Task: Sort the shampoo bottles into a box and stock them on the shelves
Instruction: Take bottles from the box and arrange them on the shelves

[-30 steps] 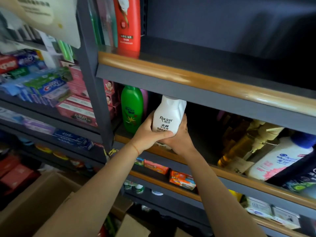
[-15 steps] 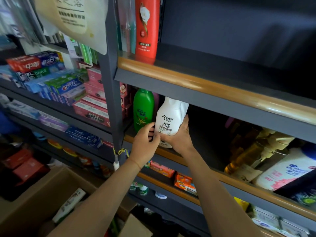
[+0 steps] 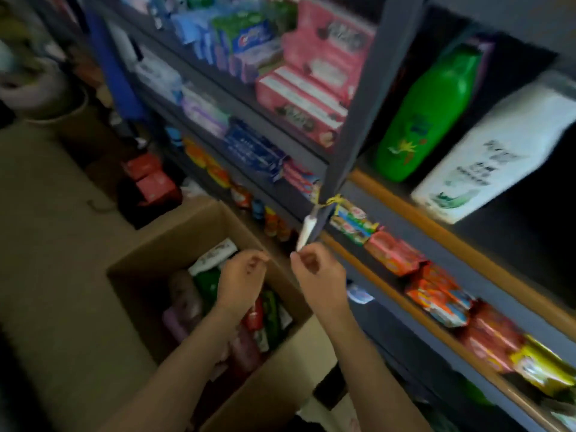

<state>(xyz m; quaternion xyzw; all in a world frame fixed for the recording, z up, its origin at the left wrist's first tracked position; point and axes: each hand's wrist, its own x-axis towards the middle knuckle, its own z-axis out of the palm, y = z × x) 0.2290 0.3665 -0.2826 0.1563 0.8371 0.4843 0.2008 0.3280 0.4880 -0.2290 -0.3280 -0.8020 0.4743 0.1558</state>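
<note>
Both arms reach forward over the open cardboard box (image 3: 149,260) on the floor, and neither hand carries anything. The left hand (image 3: 241,280) hangs above the box's middle, its grip released with the fingers loosely curled inward; the right hand (image 3: 318,271) sits just beside it at 3 o'clock, over the box's far corner, fingers likewise loosely bent, fingertips close to a small white tube (image 3: 307,229) that dangles from a yellow tie on the dark shelf post (image 3: 364,104). Motion blur makes it hard to say whether they touch it. The white shampoo bottle (image 3: 495,154) stands on the shelf (image 3: 436,232) at 2 o'clock from the hands, appearing tilted in the slanted view, with dark lettering and a green motif low on its front. Just to its 9 o'clock stands a green bottle (image 3: 427,116), near it but apart. Inside the box lie more bottles (image 3: 215,288), white, green, pink and red, packed close together. The shelving is dark grey with wooden front edges; bright snack packets (image 3: 436,294) fill the tier below, and pink cartons (image 3: 311,88) and toothpaste boxes (image 3: 246,35) crowd the bay at 12 o'clock. The floor (image 3: 46,244) is a dull beige.
</note>
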